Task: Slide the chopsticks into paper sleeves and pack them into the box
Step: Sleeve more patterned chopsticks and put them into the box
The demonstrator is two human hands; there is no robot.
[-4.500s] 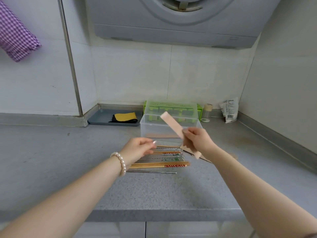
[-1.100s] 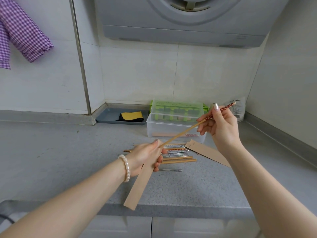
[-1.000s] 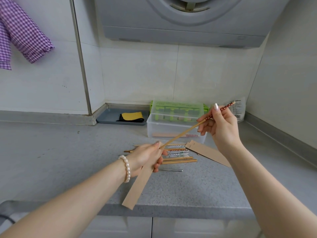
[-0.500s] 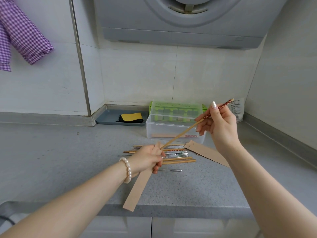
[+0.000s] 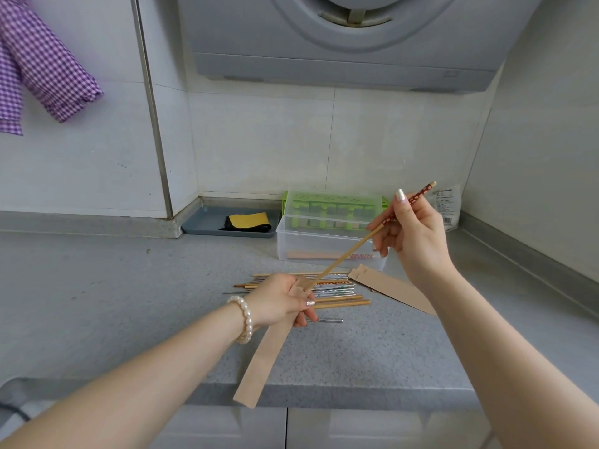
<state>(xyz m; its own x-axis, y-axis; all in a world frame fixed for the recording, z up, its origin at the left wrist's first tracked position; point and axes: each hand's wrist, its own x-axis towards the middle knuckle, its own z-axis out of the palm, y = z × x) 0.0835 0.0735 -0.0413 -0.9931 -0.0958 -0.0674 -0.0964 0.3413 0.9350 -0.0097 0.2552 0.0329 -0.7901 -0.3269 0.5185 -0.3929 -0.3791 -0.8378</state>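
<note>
My left hand [image 5: 281, 301] grips the top of a brown paper sleeve [image 5: 261, 364] that hangs down toward the counter's front edge. My right hand [image 5: 413, 234] pinches the red patterned end of wooden chopsticks [image 5: 343, 254]; their thin tips meet the sleeve's mouth at my left fingers. Several more chopsticks [image 5: 330, 291], wooden and metal, lie in a pile on the grey counter behind my left hand. Spare sleeves [image 5: 393, 291] lie to the right of the pile. A clear plastic box [image 5: 321, 244] stands behind them with one sleeved pair inside.
A green lidded container [image 5: 330, 205] sits behind the clear box. A grey tray [image 5: 201, 223] with a yellow and black cloth lies at the back left. A small packet [image 5: 449, 205] leans in the right corner. A purple checked cloth [image 5: 42, 66] hangs at upper left.
Earlier my right hand held a sleeve; now my left hand holds a sleeve and my right hand holds chopsticks. Over the last second the hands have barely moved.
</note>
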